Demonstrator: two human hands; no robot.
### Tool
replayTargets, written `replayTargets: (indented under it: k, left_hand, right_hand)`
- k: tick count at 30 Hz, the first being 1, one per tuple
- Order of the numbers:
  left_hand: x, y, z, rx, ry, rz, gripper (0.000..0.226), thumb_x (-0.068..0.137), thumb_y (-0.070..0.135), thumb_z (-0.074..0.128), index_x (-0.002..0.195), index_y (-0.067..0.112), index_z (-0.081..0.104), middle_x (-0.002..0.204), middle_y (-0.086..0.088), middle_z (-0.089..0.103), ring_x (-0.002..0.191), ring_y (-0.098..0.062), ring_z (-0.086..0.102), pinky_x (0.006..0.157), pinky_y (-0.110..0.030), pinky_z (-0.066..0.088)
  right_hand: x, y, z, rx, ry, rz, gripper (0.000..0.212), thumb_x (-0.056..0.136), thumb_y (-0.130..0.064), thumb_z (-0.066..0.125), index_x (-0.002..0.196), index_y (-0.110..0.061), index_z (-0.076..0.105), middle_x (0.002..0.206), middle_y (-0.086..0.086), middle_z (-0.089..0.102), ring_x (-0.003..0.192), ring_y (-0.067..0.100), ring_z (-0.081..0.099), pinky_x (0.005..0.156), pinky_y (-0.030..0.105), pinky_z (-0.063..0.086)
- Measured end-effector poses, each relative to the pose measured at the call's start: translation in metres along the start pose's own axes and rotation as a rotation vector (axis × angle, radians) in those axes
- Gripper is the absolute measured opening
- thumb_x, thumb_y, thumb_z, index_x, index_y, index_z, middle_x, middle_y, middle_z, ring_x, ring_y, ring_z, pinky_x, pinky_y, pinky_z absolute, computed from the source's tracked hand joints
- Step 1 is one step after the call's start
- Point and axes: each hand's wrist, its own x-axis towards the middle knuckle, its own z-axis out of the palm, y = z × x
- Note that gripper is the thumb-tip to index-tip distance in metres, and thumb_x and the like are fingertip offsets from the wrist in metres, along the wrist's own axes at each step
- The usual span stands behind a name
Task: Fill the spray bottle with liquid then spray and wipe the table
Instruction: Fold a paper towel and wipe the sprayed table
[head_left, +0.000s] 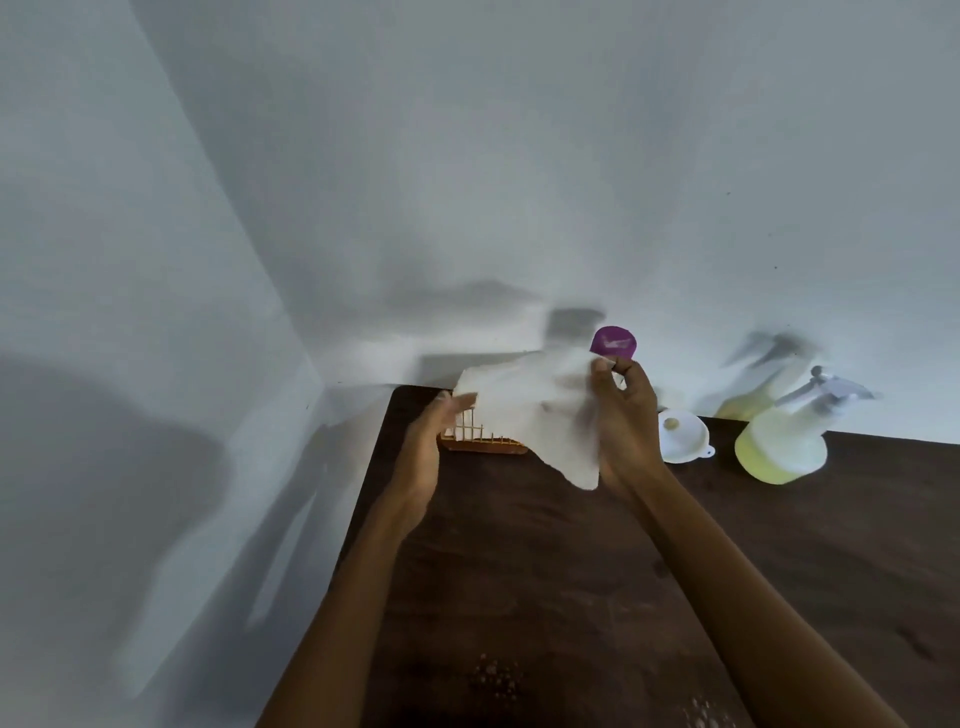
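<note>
Both hands lift a white cloth (530, 410) above the table (571, 571) — right hand (626, 415) pinching its edge, left hand (434, 441) open-fingered against it. Spray bottle (784, 441) stands at 2 o'clock, half-full of yellow liquid.

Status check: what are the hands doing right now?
Right hand pinching white cloth, left hand open at its edge. Spray bottle filled, standing right. Droplets on table; nothing blocking.

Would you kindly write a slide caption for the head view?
Both hands, left hand and right hand, lift a white paper tissue above the dark wooden table, beside the yellow-filled spray bottle.
</note>
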Motion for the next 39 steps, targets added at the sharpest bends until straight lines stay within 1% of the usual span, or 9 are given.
replayTargets:
  k: [3,7,13,17,21,27,32,36,39]
  left_hand:
    - [-0.039,0.010,0.012,-0.044,-0.178,-0.078,0.062,0.082,0.063,0.027,0.121,0.024,0.055,0.117,0.006,0.063,0.106,-0.006,0.060,0.098,-0.026,0.034]
    - [-0.080,0.011,0.019,-0.060,-0.345,-0.078,0.040,0.076,0.054,0.051,0.108,0.031,0.057,0.111,0.019,0.064,0.108,0.000,0.058,0.095,-0.018,0.037]
    - [-0.131,-0.002,0.023,-0.109,-0.275,-0.122,0.024,0.079,0.024,0.072,0.101,0.015,0.071,0.101,-0.002,0.075,0.095,-0.017,0.071,0.073,-0.027,0.058]
    - [-0.162,-0.007,0.024,-0.120,-0.202,-0.116,0.017,0.083,0.023,0.070,0.100,0.019,0.070,0.090,0.007,0.076,0.085,-0.007,0.072,0.067,-0.024,0.057]
    - [-0.188,-0.013,0.022,-0.048,-0.190,-0.105,0.013,0.084,0.024,0.070,0.096,0.028,0.068,0.094,0.011,0.074,0.089,-0.005,0.069,0.076,-0.027,0.057]
    - [-0.220,-0.019,0.015,0.053,-0.266,-0.038,0.012,0.087,0.021,0.066,0.097,0.027,0.068,0.094,0.011,0.072,0.082,0.000,0.070,0.061,-0.017,0.054]
    - [-0.233,-0.017,0.012,0.092,-0.327,0.017,0.021,0.091,0.014,0.060,0.099,0.032,0.065,0.093,0.020,0.069,0.084,0.005,0.068,0.064,-0.015,0.053]
    - [-0.235,-0.018,0.016,0.095,-0.315,-0.001,0.022,0.094,0.012,0.056,0.098,0.032,0.065,0.097,0.017,0.068,0.086,0.003,0.067,0.067,-0.016,0.054]
    - [-0.238,-0.019,0.027,0.018,-0.279,-0.062,0.027,0.097,0.010,0.049,0.095,0.026,0.071,0.101,0.011,0.068,0.094,-0.008,0.066,0.074,-0.025,0.057]
  right_hand:
    - [-0.026,-0.003,-0.011,-0.021,0.025,0.017,0.012,0.097,-0.023,0.051,0.100,-0.013,0.056,0.081,-0.006,0.063,0.076,0.006,0.062,0.072,0.023,0.051]
    - [-0.065,-0.005,-0.029,-0.056,0.005,0.075,0.017,0.096,-0.025,0.052,0.099,-0.009,0.057,0.090,0.001,0.062,0.081,0.013,0.059,0.079,0.035,0.051]
    - [-0.124,-0.009,-0.063,-0.039,0.006,0.165,0.023,0.095,-0.028,0.054,0.102,-0.006,0.061,0.100,0.009,0.066,0.096,0.026,0.059,0.092,0.048,0.049]
    - [-0.162,-0.014,-0.089,0.082,-0.115,0.415,0.028,0.090,-0.032,0.060,0.101,-0.006,0.061,0.100,0.013,0.066,0.092,0.026,0.063,0.079,0.040,0.055]
    - [-0.192,-0.004,-0.115,0.127,-0.263,0.596,0.047,0.078,-0.027,0.071,0.118,-0.004,0.062,0.117,0.016,0.067,0.108,0.032,0.064,0.089,0.046,0.055]
    - [-0.221,0.003,-0.132,-0.033,-0.324,0.436,0.036,0.079,-0.019,0.070,0.111,-0.003,0.067,0.112,0.015,0.069,0.108,0.033,0.064,0.096,0.051,0.050]
    - [-0.228,0.002,-0.144,0.039,-0.384,0.345,0.021,0.089,-0.004,0.057,0.105,-0.011,0.069,0.109,0.008,0.072,0.101,0.023,0.068,0.088,0.040,0.056]
    - [-0.227,0.001,-0.152,-0.062,-0.453,0.246,0.046,0.090,0.011,0.045,0.071,-0.017,0.076,0.094,0.005,0.072,0.089,0.022,0.065,0.072,0.032,0.055]
    - [-0.223,-0.005,-0.160,-0.278,-0.483,0.055,0.056,0.083,0.024,0.029,0.069,-0.009,0.072,0.091,0.002,0.069,0.084,0.006,0.065,0.069,0.019,0.053]
